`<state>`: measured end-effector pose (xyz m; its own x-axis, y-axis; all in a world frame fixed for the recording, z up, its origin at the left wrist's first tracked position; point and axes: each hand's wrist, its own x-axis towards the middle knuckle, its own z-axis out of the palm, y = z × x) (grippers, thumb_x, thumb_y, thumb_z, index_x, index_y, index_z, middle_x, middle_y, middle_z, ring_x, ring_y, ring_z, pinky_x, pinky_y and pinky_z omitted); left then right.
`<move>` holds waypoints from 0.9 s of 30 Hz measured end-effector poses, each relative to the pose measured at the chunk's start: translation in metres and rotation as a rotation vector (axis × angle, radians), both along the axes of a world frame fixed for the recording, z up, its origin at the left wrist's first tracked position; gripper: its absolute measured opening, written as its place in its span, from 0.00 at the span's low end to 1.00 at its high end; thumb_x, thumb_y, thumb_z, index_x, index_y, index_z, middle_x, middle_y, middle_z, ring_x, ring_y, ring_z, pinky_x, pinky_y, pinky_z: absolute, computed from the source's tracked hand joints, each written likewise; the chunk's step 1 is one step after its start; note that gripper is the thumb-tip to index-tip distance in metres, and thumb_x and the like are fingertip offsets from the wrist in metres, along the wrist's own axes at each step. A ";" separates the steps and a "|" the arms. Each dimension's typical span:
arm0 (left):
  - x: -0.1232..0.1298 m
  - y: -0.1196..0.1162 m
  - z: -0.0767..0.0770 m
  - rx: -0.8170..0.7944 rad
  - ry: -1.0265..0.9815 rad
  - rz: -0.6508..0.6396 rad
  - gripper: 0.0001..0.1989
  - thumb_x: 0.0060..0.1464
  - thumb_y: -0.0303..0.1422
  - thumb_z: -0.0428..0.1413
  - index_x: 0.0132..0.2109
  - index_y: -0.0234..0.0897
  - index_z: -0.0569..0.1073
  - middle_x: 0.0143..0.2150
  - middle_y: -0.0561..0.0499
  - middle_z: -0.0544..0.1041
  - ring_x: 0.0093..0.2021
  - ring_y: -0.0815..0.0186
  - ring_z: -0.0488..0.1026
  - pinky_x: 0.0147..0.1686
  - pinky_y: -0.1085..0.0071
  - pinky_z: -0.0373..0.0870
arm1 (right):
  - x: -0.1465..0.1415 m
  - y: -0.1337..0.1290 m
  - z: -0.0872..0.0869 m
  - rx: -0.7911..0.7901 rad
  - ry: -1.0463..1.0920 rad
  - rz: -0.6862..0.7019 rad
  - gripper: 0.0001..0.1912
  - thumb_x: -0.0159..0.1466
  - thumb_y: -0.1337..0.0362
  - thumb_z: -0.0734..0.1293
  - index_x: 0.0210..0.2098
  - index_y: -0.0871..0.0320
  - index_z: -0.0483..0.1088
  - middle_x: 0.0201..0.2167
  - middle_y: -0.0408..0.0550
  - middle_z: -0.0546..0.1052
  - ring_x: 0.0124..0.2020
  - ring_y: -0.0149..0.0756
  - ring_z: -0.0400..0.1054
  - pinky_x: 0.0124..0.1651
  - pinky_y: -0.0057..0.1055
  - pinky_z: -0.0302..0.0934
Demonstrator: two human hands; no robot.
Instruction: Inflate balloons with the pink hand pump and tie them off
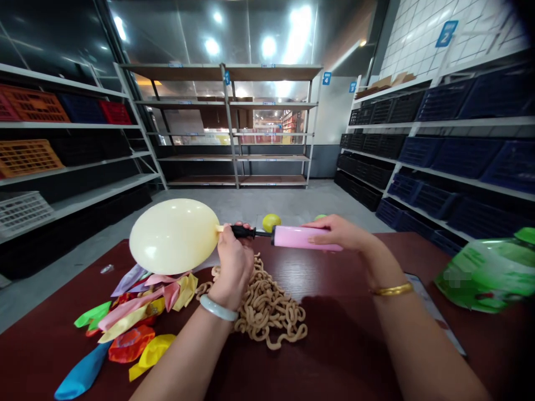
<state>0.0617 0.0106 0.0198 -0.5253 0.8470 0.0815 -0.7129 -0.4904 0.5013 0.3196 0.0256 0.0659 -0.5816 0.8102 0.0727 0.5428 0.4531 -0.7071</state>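
Observation:
A swollen pale yellow balloon point(173, 236) points left from the black nozzle end of a hand pump. My left hand point(236, 250) is closed round that end and the balloon's neck. The pump's pink barrel point(288, 236) is gripped by my right hand point(336, 231), with a short black rod showing between the two parts. Under my left wrist lies a heap of tan, cord-like curled pieces point(271, 306). Flat balloons in several colours, among them a blue one point(83, 372) and a red one point(131, 343), lie to the left on the dark red table point(334, 356).
A green and clear bag point(487, 273) stands at the table's right, beside a flat, thin-edged object point(437, 312). A yellow-green round object point(271, 223) shows beyond the pump. Shelves with crates point(463, 159) line both sides; a rack point(271, 72) stands at the back.

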 end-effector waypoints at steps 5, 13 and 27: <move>0.003 -0.004 0.003 -0.029 -0.002 0.029 0.04 0.59 0.26 0.51 0.35 0.37 0.64 0.28 0.54 0.69 0.28 0.70 0.70 0.37 0.70 0.70 | -0.046 0.001 -0.022 0.017 0.071 0.037 0.26 0.61 0.48 0.69 0.52 0.60 0.76 0.41 0.49 0.80 0.36 0.38 0.72 0.34 0.28 0.63; -0.068 0.009 0.022 0.020 0.122 0.119 0.04 0.54 0.24 0.50 0.34 0.37 0.63 0.28 0.54 0.68 0.26 0.69 0.68 0.30 0.70 0.69 | -0.018 0.002 -0.018 -0.240 0.061 0.075 0.25 0.62 0.43 0.66 0.37 0.61 0.73 0.25 0.46 0.76 0.22 0.31 0.69 0.22 0.25 0.60; 0.000 -0.004 0.007 0.063 0.116 0.003 0.05 0.57 0.30 0.54 0.35 0.38 0.64 0.29 0.54 0.69 0.29 0.69 0.70 0.36 0.70 0.69 | -0.046 0.000 -0.026 -0.256 0.179 0.047 0.22 0.61 0.46 0.68 0.37 0.61 0.73 0.22 0.45 0.74 0.21 0.31 0.70 0.18 0.23 0.58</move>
<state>0.0616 0.0067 0.0268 -0.5120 0.8366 0.1949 -0.6506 -0.5259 0.5479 0.2732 0.0257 0.0399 -0.6150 0.7881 -0.0249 0.3818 0.2700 -0.8839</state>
